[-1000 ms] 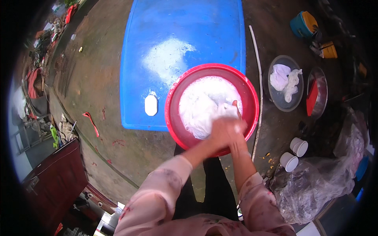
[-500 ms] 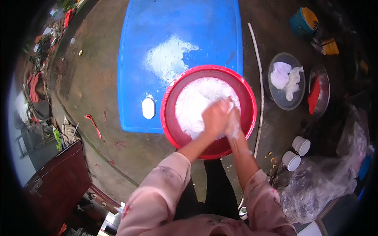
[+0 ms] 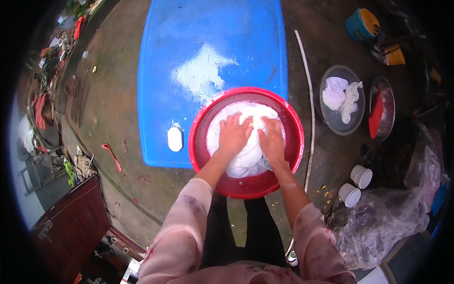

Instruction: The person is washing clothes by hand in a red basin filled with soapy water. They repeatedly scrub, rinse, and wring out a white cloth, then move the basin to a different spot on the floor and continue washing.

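**Inspector:** While the head view is the only one on file, start with the hands. Where are they?

**Assistant:** Both are down inside the red basin (image 3: 246, 184), which sits at the near edge of the blue board (image 3: 208, 52). The left hand (image 3: 233, 135) lies flat on the white cloth (image 3: 248, 158), fingers spread, pressing rather than gripping. The right hand (image 3: 272, 139) lies on the same cloth just beside it, fingers also laid out flat. Neither hand is clenched; neither closes around the cloth.

**Inspector:** State of the cloth?

**Assistant:** Bunched in a wet heap in the middle of the basin, with suds around it. Part of it is hidden under the palms.

**Inspector:** Anything on the board?

**Assistant:** A white bar of soap (image 3: 175, 138), just left of the basin and apart from it, and a patch of white foam (image 3: 203, 71) further up the board.

**Inspector:** Surroundings, to the person's right?

**Assistant:** A clear bowl (image 3: 333, 120) with more white cloth in it, a metal bowl (image 3: 390, 102) beside that, two white cups (image 3: 355, 185) on the ground, and a crumpled clear plastic bag (image 3: 392, 213) near them. A thin white pipe (image 3: 309, 94) lies along the ground between basin and bowls.
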Action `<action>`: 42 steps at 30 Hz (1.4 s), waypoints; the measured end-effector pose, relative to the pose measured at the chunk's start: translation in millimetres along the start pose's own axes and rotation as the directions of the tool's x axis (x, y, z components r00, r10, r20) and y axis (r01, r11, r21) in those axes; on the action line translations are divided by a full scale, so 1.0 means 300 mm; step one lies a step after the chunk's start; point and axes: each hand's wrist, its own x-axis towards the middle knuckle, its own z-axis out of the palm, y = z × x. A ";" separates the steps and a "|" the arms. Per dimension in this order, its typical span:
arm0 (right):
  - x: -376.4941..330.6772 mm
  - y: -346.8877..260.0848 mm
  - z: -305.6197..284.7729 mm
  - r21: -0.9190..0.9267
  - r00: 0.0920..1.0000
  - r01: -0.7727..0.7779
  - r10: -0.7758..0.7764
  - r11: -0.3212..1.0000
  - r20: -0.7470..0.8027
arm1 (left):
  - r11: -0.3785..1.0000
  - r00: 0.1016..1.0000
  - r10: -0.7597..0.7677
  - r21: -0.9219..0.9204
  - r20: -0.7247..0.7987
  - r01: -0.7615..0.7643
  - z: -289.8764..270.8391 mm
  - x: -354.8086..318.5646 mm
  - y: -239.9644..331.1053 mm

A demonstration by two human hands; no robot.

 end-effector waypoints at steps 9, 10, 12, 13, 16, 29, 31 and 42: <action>0.055 -0.012 0.060 0.839 0.816 -0.542 0.274 0.051 0.510 | 0.950 0.963 -0.263 -0.159 0.053 0.268 0.119 0.021 0.001; 0.067 0.031 0.058 0.829 0.805 -0.556 0.210 -0.064 0.555 | 0.924 0.990 -0.093 -0.381 -0.108 0.045 0.127 -0.003 0.073; 0.046 0.153 0.012 0.766 0.764 -0.615 0.099 -0.187 0.637 | 0.883 0.994 0.082 -0.459 -0.066 -0.103 0.061 -0.031 0.224; -0.006 0.129 0.004 0.817 0.821 -0.563 0.032 -0.128 0.570 | 0.878 0.985 0.155 -0.447 -0.070 -0.170 0.054 -0.048 0.222; -0.039 -0.056 0.183 0.853 0.794 -0.517 0.413 0.074 0.445 | 0.917 0.963 -0.247 -0.296 0.107 0.268 0.131 0.002 -0.030; 0.019 -0.028 0.093 0.742 0.754 -0.651 -0.251 -0.162 0.607 | 0.981 0.963 -0.185 -0.100 -0.199 0.168 0.095 -0.013 0.219; 0.020 0.233 0.116 0.883 0.962 -0.273 0.079 0.381 0.263 | 0.935 0.952 0.069 -0.313 -0.298 -0.166 0.069 -0.046 0.321; 0.011 0.007 0.009 0.769 0.945 -0.247 0.323 0.590 0.056 | 0.981 0.968 -0.143 -0.163 -0.207 0.110 -0.025 -0.005 0.031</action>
